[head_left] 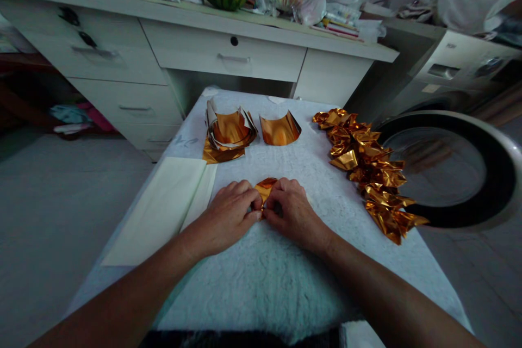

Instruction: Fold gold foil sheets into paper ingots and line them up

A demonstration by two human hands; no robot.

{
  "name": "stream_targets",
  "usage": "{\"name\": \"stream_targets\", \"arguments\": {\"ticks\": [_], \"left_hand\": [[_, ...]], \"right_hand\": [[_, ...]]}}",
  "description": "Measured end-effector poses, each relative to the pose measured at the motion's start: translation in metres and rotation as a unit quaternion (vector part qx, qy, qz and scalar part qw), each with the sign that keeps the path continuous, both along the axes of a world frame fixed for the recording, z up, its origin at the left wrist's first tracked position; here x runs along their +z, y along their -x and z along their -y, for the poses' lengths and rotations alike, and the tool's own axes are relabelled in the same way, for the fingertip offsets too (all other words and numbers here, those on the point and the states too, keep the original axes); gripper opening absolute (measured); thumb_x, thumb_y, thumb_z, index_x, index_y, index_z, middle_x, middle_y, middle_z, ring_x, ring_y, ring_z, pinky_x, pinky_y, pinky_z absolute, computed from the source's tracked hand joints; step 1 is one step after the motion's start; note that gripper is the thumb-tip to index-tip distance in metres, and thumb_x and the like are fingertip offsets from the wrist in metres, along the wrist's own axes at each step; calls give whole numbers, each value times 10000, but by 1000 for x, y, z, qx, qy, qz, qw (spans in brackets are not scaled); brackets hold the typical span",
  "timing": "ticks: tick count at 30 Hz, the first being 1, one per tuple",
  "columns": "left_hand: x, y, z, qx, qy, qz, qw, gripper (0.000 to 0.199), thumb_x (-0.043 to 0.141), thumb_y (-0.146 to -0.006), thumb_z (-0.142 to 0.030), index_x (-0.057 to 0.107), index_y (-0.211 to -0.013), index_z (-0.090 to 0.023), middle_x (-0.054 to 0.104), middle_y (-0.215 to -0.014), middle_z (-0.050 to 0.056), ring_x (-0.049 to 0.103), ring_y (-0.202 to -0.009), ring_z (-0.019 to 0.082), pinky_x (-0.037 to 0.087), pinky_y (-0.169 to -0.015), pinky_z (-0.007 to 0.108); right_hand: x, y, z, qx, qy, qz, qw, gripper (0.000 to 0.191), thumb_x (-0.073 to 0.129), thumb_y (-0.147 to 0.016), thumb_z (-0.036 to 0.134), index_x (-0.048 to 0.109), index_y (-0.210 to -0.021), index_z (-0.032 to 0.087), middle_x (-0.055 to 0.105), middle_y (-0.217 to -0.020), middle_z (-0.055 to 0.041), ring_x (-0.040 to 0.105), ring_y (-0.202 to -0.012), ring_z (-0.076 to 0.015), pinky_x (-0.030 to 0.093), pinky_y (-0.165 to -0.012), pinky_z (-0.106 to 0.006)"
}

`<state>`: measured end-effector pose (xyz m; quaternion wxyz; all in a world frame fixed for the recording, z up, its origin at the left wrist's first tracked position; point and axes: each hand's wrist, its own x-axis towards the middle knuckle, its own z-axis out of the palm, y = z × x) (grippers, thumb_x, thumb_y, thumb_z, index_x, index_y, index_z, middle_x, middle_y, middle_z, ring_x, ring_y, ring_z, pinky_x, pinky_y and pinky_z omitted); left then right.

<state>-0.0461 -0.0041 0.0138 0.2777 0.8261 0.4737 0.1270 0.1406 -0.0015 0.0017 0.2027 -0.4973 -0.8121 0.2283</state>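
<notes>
Two hands share one gold foil piece [265,187] mid-bench [293,166] in the head view: left hand [235,204] and right hand [292,209] both pinch it. Curled foil sheet [280,131] at its twelve o'clock, foil stack [230,129] at eleven, crumpled foil [364,169] at three.

gold foil piece [266,188] | shiny, partly hidden | near end pinched in fingers [252,196]

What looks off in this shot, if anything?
Mainly the washing machine door: it hangs wide open beside the table. The nearest tip of the crumpled gold foil row seems to poke past the table edge. No spill visible.
</notes>
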Motion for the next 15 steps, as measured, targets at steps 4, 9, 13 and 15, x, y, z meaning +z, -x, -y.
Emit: {"name": "stream_targets", "arguments": {"ticks": [4, 9, 13, 15], "left_hand": [[-4, 0, 1, 0, -13, -3, 1000, 43, 569, -872, -255, 570, -882, -212, 548, -978, 35, 491, -983, 240, 400, -863, 402], [-5, -1, 0, 2, -21, -5, 1000, 36, 573, -871, -251, 566, -873, -215, 549, -972, 33, 490, -979, 240, 400, -854, 395], [-2, -2, 1, 6, -17, -10, 1000, 28, 580, -855, -233, 559, -857, -215, 547, -968, 36, 488, -979, 245, 404, -856, 397], [-2, -2, 1, 10, -13, -12, 1000, 33, 589, -844, -223, 558, -852, -213, 546, -969, 38, 487, -982, 248, 404, -861, 402]], "right_hand": [[1, 0, 0, 1, 0, 3, 1000, 59, 672, -787, 155, 646, -743, 184, 560, -902, -41, 466, -885, -198, 347, -809, -354], [3, 1, 0, 4, 2, 5, 1000, 88, 639, -798, 133, 628, -723, 179, 550, -889, -43, 473, -885, -198, 347, -816, -358], [3, 1, 0, -1, 5, 7, 1000, 76, 647, -778, 131, 621, -726, 180, 554, -891, -45, 472, -887, -203, 353, -818, -361], [3, 1, 1, -2, 7, 8, 1000, 65, 651, -781, 140, 623, -739, 181, 556, -899, -47, 472, -892, -205, 355, -823, -364]]}}
